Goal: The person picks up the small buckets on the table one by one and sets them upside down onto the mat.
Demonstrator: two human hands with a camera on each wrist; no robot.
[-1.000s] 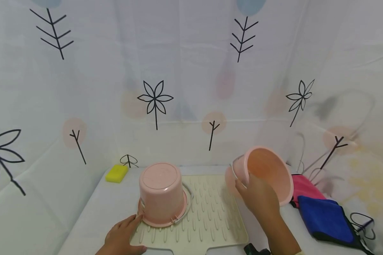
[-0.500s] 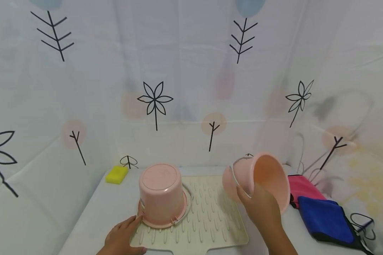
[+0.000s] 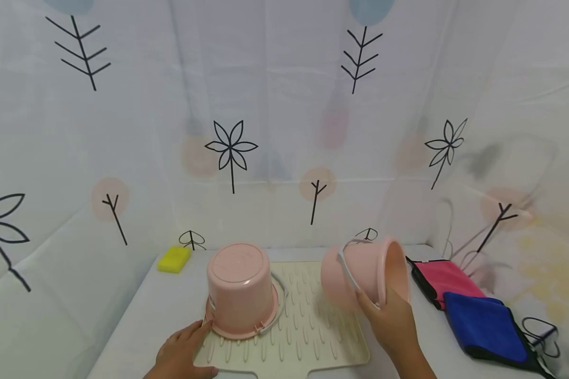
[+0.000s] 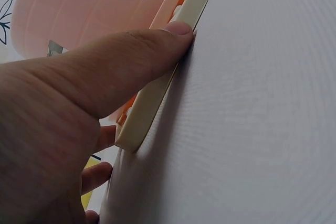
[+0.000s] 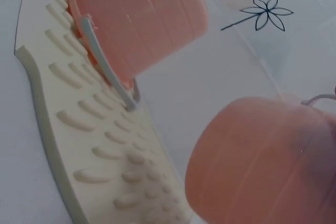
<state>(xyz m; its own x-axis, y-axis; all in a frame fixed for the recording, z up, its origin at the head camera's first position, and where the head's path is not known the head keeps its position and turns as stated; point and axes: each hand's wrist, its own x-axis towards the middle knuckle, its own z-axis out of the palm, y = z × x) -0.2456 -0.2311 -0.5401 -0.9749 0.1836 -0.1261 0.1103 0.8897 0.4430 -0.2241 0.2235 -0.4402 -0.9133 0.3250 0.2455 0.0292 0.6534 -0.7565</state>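
Note:
In the head view an upside-down pink bucket (image 3: 239, 279) with a grey bail handle (image 3: 282, 302) stands on a cream draining board (image 3: 291, 342) with raised ridges. My left hand (image 3: 182, 350) rests at the board's near-left corner. Its straight thumb (image 4: 157, 45) lies along the front edge, and its index fingertip is right at that bucket's rim. My right hand (image 3: 391, 326) grips the rim of a second pink bucket (image 3: 362, 268). This bucket is tipped on its side, mouth to the right, its base over the board's right part. Its fingers are partly hidden inside.
A yellow sponge (image 3: 174, 259) lies at the table's back left. To the right lie a pink cloth (image 3: 448, 281) and a blue cloth (image 3: 486, 326), both black-edged. Behind the white table hangs a printed curtain (image 3: 284, 131).
My right hand has turned the second bucket so less of its inside shows, and brought it left and lower over the board. My left hand and the standing bucket stay put.

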